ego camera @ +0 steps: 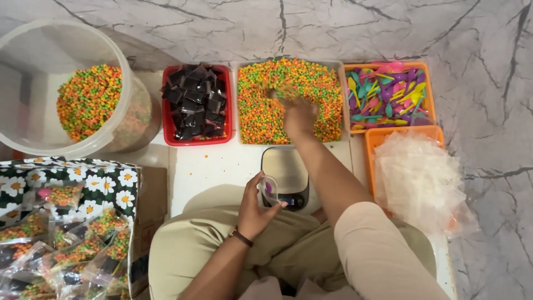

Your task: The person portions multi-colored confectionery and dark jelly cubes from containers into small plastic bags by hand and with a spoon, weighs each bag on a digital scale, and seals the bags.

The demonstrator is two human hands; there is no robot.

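Observation:
My right hand (298,114) reaches into a clear tray (239,100) heaped with small orange, green and yellow pellets (264,119); its fingers are blurred and sunk in the pellets. My left hand (254,208) holds a small clear plastic pouch (268,189) with something purple in it, just above the front edge of a small digital scale (286,175). The scale's steel plate is bare. A watch sits on my left wrist.
A red tray of dark square packets (195,103) stands left of the pellets. An orange tray of coloured plastic spoons (388,94) and one of clear empty bags (419,180) are at right. A big clear tub (125,89) of pellets and a flowered box (102,180) of filled pouches sit at left.

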